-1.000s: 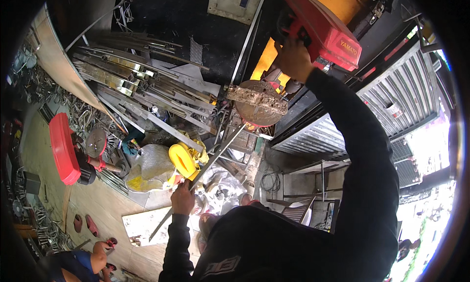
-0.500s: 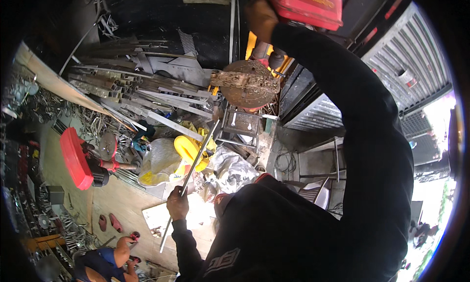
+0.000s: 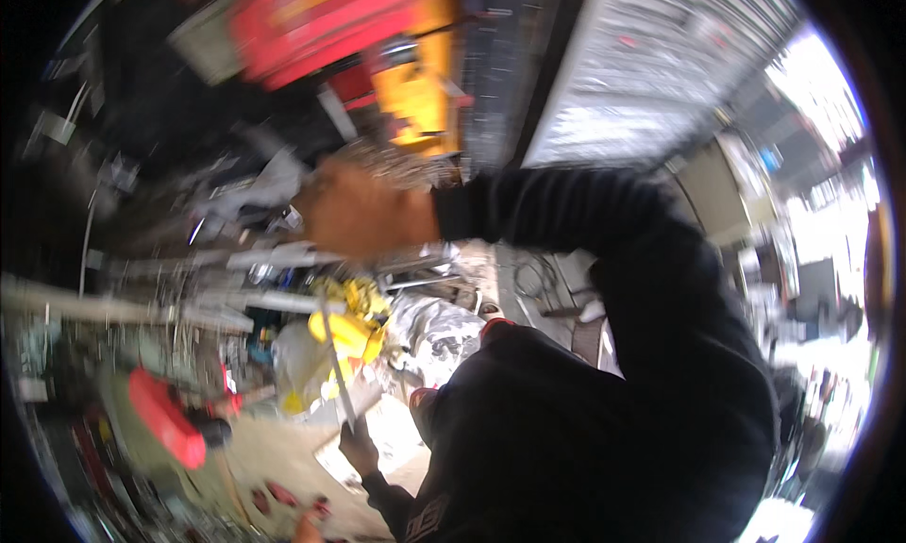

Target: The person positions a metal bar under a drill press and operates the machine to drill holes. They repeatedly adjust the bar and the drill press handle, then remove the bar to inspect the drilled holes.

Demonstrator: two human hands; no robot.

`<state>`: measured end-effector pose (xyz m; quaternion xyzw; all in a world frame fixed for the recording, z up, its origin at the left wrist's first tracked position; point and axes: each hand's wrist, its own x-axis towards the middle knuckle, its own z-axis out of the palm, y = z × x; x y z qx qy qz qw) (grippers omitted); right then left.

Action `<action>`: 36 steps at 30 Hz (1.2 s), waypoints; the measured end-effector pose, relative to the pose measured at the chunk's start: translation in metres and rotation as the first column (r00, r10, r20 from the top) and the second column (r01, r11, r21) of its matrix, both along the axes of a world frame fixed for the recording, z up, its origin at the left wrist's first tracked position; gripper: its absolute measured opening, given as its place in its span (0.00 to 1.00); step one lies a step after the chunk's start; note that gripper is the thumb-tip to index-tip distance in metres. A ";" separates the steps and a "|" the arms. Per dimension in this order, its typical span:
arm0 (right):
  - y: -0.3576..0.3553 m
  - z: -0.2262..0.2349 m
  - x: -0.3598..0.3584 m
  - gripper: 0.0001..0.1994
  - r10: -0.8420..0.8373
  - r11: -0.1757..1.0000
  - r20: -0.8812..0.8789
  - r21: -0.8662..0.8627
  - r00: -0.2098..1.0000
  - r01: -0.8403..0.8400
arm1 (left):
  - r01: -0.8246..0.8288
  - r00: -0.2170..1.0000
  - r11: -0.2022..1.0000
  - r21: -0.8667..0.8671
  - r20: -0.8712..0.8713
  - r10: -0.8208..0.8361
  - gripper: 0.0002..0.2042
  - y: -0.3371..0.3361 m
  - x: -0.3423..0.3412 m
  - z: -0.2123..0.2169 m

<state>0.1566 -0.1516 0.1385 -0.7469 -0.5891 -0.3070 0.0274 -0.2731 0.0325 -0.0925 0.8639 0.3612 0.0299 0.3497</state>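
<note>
My left hand (image 3: 359,449) is closed around a long thin metal bar (image 3: 336,373), which slants upward past some yellow material (image 3: 351,328). My right hand (image 3: 368,211) is stretched out in front of the drill press, below its red head (image 3: 321,24) and yellow column (image 3: 413,95). Motion smears that hand, so its fingers and anything in them cannot be made out. It covers part of the round work table area of the press.
A second red-headed drill press (image 3: 165,418) stands at the lower left. Blurred metal stock lies at the left. Silvery sheeting (image 3: 436,328) and a bright white board (image 3: 387,439) are near my feet. A corrugated shutter (image 3: 651,71) rises at the upper right. Another person's arm (image 3: 310,524) shows at the bottom.
The view has swung, shifting the drill press left. My right hand has come away from beside its red head, down and to the left. My left hand still grips the metal bar.
</note>
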 end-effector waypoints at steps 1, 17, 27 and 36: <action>-0.022 -0.015 -0.026 0.16 0.103 0.990 -0.184 0.118 0.977 -0.081 | 0.028 1.000 0.999 -0.040 -0.005 -0.029 0.20 0.006 0.000 -0.004; -0.241 -0.350 -0.737 0.14 -0.198 -0.398 -0.635 -0.644 -0.747 0.653 | 0.277 0.817 0.656 -0.702 -0.188 -0.546 0.12 0.114 0.053 -0.094; 0.068 -0.439 -1.079 0.17 0.562 0.135 -0.169 -0.947 -0.809 0.292 | 0.449 0.569 0.495 -0.744 -0.189 -0.800 0.14 0.042 0.075 -0.123; -0.015 -0.420 -0.956 0.21 0.324 -0.372 -0.696 -0.716 -0.641 0.590 | 0.509 0.378 0.380 -0.772 -0.196 -0.905 0.11 -0.036 0.024 -0.127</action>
